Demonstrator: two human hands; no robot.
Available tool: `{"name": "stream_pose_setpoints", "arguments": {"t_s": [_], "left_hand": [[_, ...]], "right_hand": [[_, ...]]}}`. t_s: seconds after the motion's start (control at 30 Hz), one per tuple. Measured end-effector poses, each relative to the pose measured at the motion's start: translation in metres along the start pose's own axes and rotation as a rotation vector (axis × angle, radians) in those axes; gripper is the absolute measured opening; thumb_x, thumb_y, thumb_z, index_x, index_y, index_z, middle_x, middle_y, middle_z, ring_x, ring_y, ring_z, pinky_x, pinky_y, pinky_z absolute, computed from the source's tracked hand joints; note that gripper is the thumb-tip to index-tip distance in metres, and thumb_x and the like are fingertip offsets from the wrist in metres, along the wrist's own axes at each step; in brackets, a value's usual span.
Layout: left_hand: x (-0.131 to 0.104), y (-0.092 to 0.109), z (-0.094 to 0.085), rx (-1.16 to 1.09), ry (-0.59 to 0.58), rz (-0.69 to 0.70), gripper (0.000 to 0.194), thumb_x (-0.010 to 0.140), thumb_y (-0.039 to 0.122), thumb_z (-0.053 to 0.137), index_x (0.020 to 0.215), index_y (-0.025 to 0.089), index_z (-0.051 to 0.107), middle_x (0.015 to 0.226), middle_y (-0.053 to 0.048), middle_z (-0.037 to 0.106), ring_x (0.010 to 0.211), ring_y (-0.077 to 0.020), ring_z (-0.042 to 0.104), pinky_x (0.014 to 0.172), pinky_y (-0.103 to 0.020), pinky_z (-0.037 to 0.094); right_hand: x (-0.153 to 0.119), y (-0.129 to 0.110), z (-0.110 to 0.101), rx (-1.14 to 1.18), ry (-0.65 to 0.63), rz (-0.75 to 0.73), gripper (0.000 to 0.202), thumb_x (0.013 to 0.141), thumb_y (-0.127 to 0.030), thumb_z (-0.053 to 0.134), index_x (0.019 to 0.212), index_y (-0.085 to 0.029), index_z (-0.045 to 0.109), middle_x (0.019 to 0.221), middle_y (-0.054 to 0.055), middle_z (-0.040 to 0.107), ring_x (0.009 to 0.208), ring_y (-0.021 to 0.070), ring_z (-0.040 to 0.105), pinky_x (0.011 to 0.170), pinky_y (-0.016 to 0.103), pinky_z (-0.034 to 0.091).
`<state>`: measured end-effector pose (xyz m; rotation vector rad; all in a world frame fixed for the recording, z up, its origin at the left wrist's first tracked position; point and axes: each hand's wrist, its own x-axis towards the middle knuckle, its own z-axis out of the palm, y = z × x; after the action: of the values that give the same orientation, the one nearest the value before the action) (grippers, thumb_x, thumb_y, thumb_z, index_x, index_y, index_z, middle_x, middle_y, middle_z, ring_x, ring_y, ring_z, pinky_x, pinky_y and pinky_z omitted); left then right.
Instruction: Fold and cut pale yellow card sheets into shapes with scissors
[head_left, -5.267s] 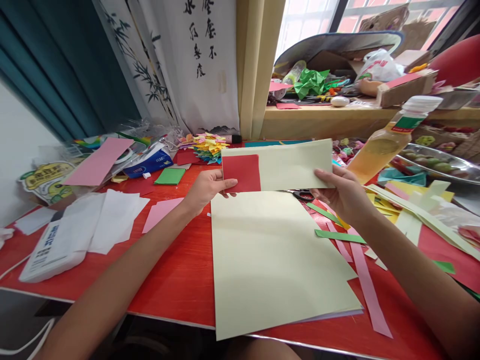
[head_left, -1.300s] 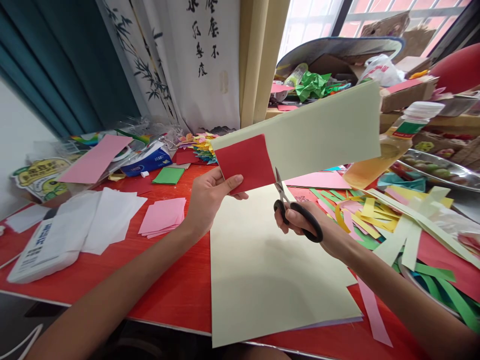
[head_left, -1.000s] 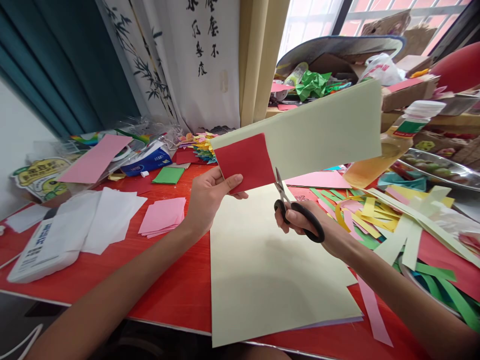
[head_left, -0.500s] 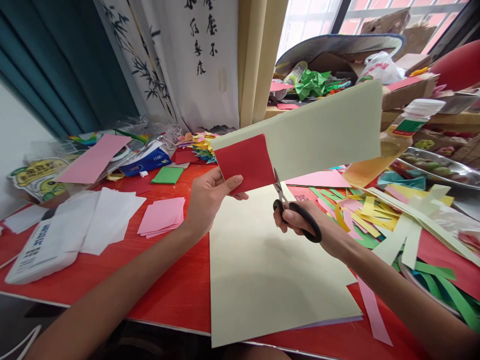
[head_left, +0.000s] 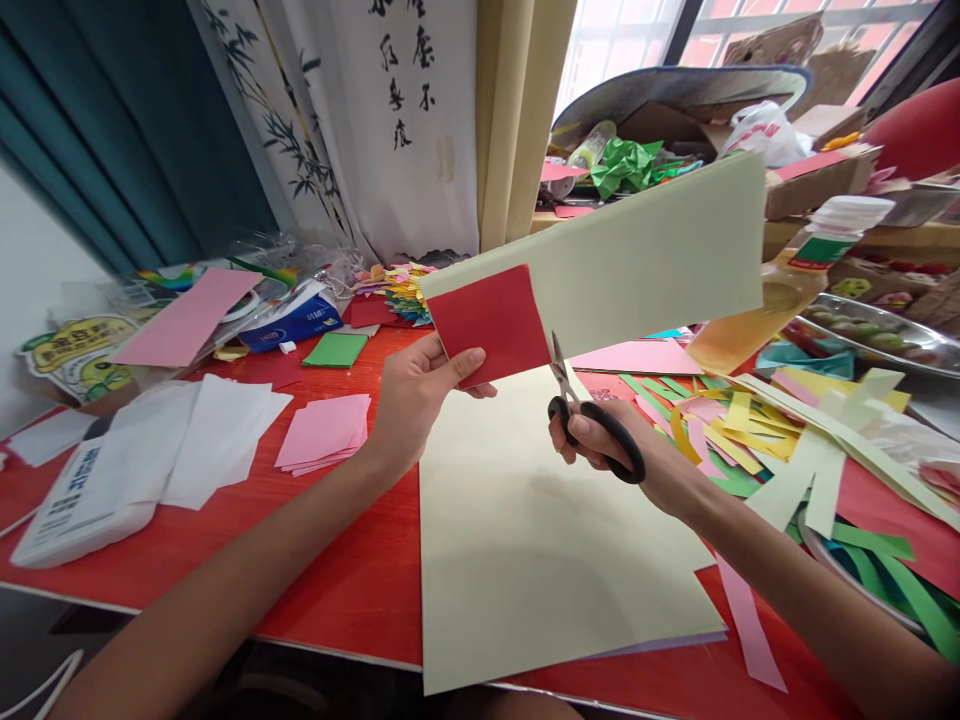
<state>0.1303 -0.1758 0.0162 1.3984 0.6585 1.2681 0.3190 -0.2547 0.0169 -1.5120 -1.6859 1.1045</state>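
Observation:
Pinched in my left hand [head_left: 424,395] are a red paper square [head_left: 491,325] and a long pale green paper strip [head_left: 645,260] behind it, their left ends lined up. My thumb presses the square's lower left part. In my right hand [head_left: 600,437] is a pair of scissors [head_left: 615,440] with black handles, fingers through the loops. Its slightly parted blades point up at the lower edge of the strip, just right of the square. Below both hands lie large pale green paper sheets [head_left: 540,560].
Pink paper squares [head_left: 324,433] and a green paper stack [head_left: 336,350] lie on the red table [head_left: 337,580] at left. Coloured paper offcuts [head_left: 739,435] crowd the right side. A bottle of amber liquid [head_left: 795,270] stands behind them, near a metal tray [head_left: 900,335].
My right hand and the scissors have shifted very slightly to the right. The held red square and strip have barely moved.

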Motion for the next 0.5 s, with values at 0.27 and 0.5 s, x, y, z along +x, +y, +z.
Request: {"name": "stream_pose_setpoints", "arguments": {"t_s": [0.27, 0.5], "left_hand": [[-0.0005, 0.0005, 0.0003, 0.018, -0.008, -0.002, 0.020, 0.074, 0.028, 0.065, 0.090, 0.015, 0.065, 0.089, -0.003, 0.068, 0.060, -0.0131, 0.063, 0.059, -0.029, 0.056], [-0.0007, 0.0003, 0.0006, 0.015, -0.019, -0.001, 0.019, 0.074, 0.028, 0.065, 0.090, 0.017, 0.065, 0.088, -0.002, 0.068, 0.057, -0.0115, 0.063, 0.059, -0.027, 0.055]], "right_hand": [[-0.0017, -0.0080, -0.0007, -0.016, 0.015, 0.057, 0.048, 0.073, -0.065, 0.044, 0.062, -0.019, 0.051, 0.059, -0.001, 0.041, 0.053, 0.0113, 0.033, 0.050, 0.027, 0.024], [-0.0010, -0.0066, -0.0002, -0.030, 0.001, 0.059, 0.048, 0.076, -0.065, 0.043, 0.065, -0.019, 0.051, 0.061, 0.000, 0.042, 0.054, 0.0112, 0.033, 0.051, 0.027, 0.024]]}}
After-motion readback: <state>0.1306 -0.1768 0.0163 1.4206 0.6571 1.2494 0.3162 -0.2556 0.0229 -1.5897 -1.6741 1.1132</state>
